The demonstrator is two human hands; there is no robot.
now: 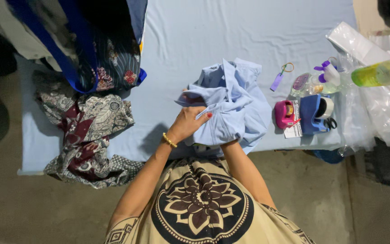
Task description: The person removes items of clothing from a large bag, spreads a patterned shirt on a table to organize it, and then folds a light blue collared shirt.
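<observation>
At the centre of the frame the left hand [189,123] lies on a crumpled light blue shirt [231,106], its fingers [202,114] clenched on a fold of the cloth. The right hand is buried under the shirt, so its grip cannot be told. The shirt sits near the lower edge of the pale blue tabletop [195,36]. Loose fabric hangs past that edge and could probably slide off if released, or sweep the pink tape dispenser [285,114] at right.

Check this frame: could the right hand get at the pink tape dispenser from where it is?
Probably yes. The right hand is buried under the light blue shirt, but the pink tape dispenser sits just beside it with nothing between.
</observation>
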